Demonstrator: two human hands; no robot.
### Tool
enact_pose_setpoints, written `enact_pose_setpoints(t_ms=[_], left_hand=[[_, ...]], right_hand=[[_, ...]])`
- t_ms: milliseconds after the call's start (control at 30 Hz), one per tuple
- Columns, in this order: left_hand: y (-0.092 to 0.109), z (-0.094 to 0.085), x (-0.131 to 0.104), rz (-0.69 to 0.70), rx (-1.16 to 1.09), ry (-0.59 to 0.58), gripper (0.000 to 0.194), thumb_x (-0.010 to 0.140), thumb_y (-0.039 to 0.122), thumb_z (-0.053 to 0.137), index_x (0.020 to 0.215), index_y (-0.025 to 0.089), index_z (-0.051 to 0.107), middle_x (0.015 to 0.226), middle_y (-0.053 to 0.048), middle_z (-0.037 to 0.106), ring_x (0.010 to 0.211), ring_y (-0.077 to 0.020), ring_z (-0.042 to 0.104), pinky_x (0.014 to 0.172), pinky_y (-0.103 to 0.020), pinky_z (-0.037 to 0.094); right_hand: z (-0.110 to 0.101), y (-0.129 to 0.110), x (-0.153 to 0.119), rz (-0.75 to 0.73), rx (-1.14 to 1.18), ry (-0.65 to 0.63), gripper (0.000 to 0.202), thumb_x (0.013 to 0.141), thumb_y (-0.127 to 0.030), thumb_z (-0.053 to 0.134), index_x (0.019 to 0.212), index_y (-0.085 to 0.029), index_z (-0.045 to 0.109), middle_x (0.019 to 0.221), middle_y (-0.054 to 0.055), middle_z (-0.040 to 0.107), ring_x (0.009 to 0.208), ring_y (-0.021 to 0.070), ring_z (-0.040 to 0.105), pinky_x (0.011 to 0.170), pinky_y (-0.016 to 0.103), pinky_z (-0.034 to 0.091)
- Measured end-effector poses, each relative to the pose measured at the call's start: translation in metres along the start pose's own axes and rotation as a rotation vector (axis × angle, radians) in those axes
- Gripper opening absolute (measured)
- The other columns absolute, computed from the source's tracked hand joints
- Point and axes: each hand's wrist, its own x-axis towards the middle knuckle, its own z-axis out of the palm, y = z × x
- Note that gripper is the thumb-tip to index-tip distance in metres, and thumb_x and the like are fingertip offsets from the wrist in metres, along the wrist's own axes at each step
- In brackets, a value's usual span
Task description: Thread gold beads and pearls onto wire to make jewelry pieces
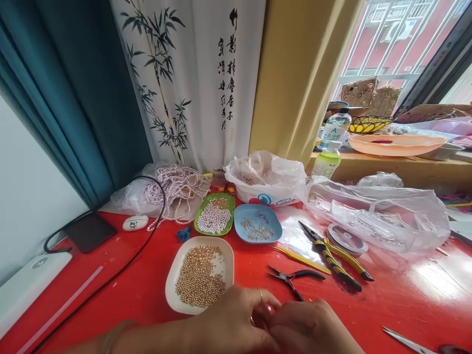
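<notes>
At the bottom centre, my left hand (236, 314) reaches in from the left, a ring on one finger. Its curled fingers meet those of my right hand (309, 322), which are bent inward. Whatever lies between the fingertips is too hidden to name. Just beyond my left hand is a white tray (172, 285) of gold beads (199, 278), its lower right edge partly covered by the hand. Small red-and-black pliers (289, 277) lie beyond my right hand.
Behind are a green tray (198, 221) of pearly beads and a blue tray (258, 210) of small metal pieces. Yellow tweezers (302, 259), larger pliers (330, 255) and a spool (346, 239) lie right of them. Scissors (405, 340) rest lower right; a black cable (121, 270) crosses the left.
</notes>
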Motion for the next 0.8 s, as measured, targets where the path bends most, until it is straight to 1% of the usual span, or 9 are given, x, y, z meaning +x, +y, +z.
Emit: enact_pose_setpoints(t_ms=[133,233,333,433,567,633,700,767,800], left_hand=[[-0.004,0.002,0.006,-0.150,-0.200,0.085,0.031,0.054,0.013,0.067,0.085,0.014,0.062,0.063,0.000,0.063,0.059,-0.0144,0.056,0.059,-0.026,0.040],[-0.007,0.000,0.008,-0.142,-0.275,0.129,0.020,0.054,0.013,0.066,0.073,0.013,0.058,0.056,0.001,0.061,0.052,-0.0129,0.055,0.055,-0.026,0.041],[-0.010,-0.004,0.009,-0.042,-0.263,0.123,0.009,0.062,0.019,0.062,0.065,0.014,0.056,0.059,-0.002,0.064,0.055,-0.0131,0.057,0.058,-0.026,0.042],[-0.013,-0.009,0.009,-0.012,-0.178,0.153,0.009,0.066,0.020,0.061,0.070,0.013,0.058,0.067,-0.005,0.068,0.063,-0.0163,0.062,0.061,-0.028,0.043],[-0.011,-0.014,0.007,0.027,-0.051,0.186,0.010,0.068,0.021,0.059,0.074,0.014,0.061,0.073,-0.005,0.070,0.070,-0.0175,0.062,0.065,-0.028,0.043],[-0.009,-0.015,0.007,0.057,0.035,0.197,0.010,0.069,0.022,0.058,0.073,0.014,0.063,0.073,-0.004,0.069,0.070,-0.0166,0.061,0.063,-0.027,0.042],[-0.006,-0.015,0.007,0.076,0.114,0.218,0.010,0.069,0.022,0.058,0.073,0.015,0.065,0.074,-0.003,0.068,0.069,-0.0160,0.058,0.063,-0.026,0.041],[-0.005,-0.015,0.006,0.091,0.163,0.222,0.011,0.070,0.020,0.058,0.075,0.016,0.066,0.076,-0.003,0.068,0.070,-0.0157,0.057,0.064,-0.026,0.041],[-0.004,-0.015,0.006,0.097,0.177,0.215,0.012,0.070,0.019,0.056,0.076,0.016,0.067,0.076,-0.003,0.067,0.071,-0.0157,0.057,0.065,-0.026,0.041]], right_hand=[[-0.004,-0.004,0.001,0.123,0.097,0.059,0.014,0.063,-0.028,0.057,0.056,-0.016,0.062,0.046,-0.003,0.045,0.042,0.0080,0.037,0.040,0.020,0.028],[-0.018,-0.006,0.007,0.151,0.095,0.080,0.021,0.064,-0.037,0.057,0.059,-0.017,0.060,0.046,-0.003,0.047,0.038,0.0077,0.037,0.037,0.020,0.029],[-0.041,-0.005,0.017,0.107,-0.029,0.247,0.029,0.066,-0.046,0.055,0.057,-0.019,0.056,0.042,-0.004,0.044,0.039,0.0091,0.037,0.039,0.021,0.029],[-0.067,-0.002,0.028,0.004,-0.207,0.485,0.034,0.070,-0.049,0.051,0.052,-0.020,0.049,0.041,-0.004,0.039,0.041,0.0101,0.036,0.042,0.023,0.029],[-0.110,0.004,0.038,0.002,-0.465,0.609,0.041,0.082,-0.049,0.034,0.061,-0.020,0.054,0.049,0.002,0.052,0.048,0.0159,0.048,0.049,0.028,0.036],[-0.133,0.004,0.040,-0.100,-0.747,0.411,0.035,0.079,-0.043,0.042,0.065,-0.019,0.064,0.077,0.010,0.064,0.074,0.0240,0.057,0.063,0.035,0.042],[-0.149,0.000,0.043,-0.065,-1.068,0.357,0.019,0.066,-0.035,0.060,0.076,-0.022,0.069,0.108,0.015,0.059,0.099,0.0355,0.050,0.072,0.047,0.039],[-0.152,-0.009,0.049,-0.053,-1.203,0.248,0.019,0.067,-0.028,0.061,0.084,-0.023,0.069,0.111,0.015,0.059,0.097,0.0351,0.053,0.069,0.045,0.041],[-0.149,-0.015,0.055,-0.086,-1.179,0.191,0.019,0.072,-0.026,0.057,0.087,-0.022,0.068,0.102,0.013,0.064,0.086,0.0290,0.059,0.065,0.039,0.043]])
